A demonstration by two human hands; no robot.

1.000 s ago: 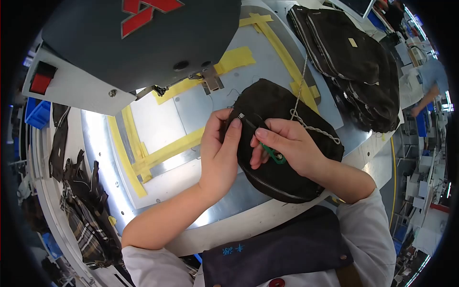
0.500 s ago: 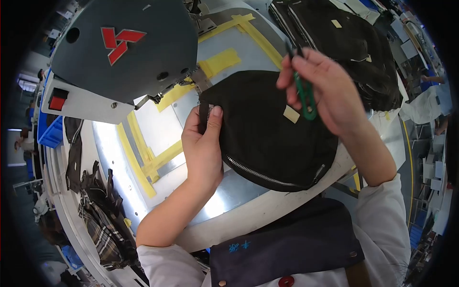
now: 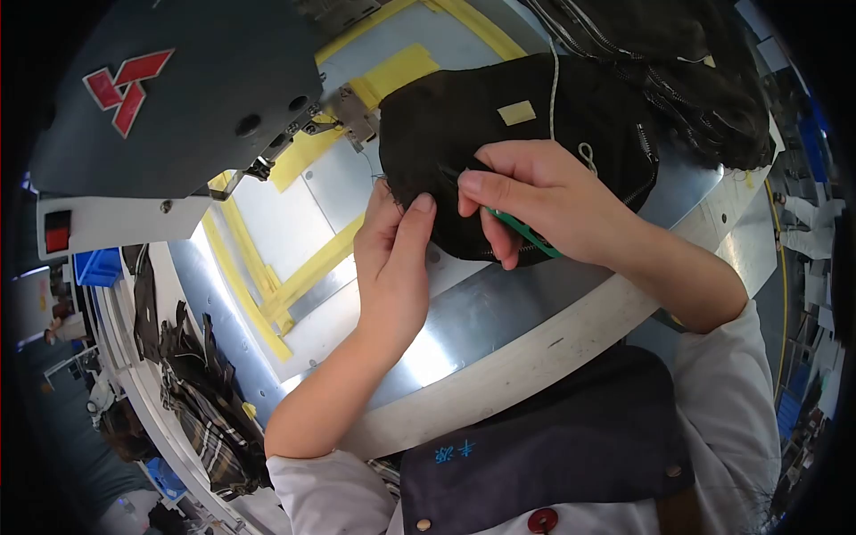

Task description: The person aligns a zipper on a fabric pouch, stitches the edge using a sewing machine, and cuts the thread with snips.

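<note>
A black fabric bag piece (image 3: 473,102) with a small pale label and a metal zipper lies over the machine's metal plate. My left hand (image 3: 397,259) pinches its lower left edge between thumb and fingers, where loose threads stick out. Green-handled thread snips (image 3: 526,232) are in my right hand (image 3: 553,201), their dark tips near the fabric just right of my left thumb. A pale cord (image 3: 555,89) runs across the bag, with a loop beside my right hand.
A dark sewing machine head (image 3: 178,98) with a red emblem hangs at the upper left. More black zippered bags (image 3: 678,80) are piled at the upper right. Plaid and black pieces (image 3: 209,428) lie at the lower left. Yellow tape (image 3: 334,250) marks the plate.
The bag has turned and shifted up. My right hand, raised with the snips half a second ago, has come down beside my left hand. The view has also shifted.
</note>
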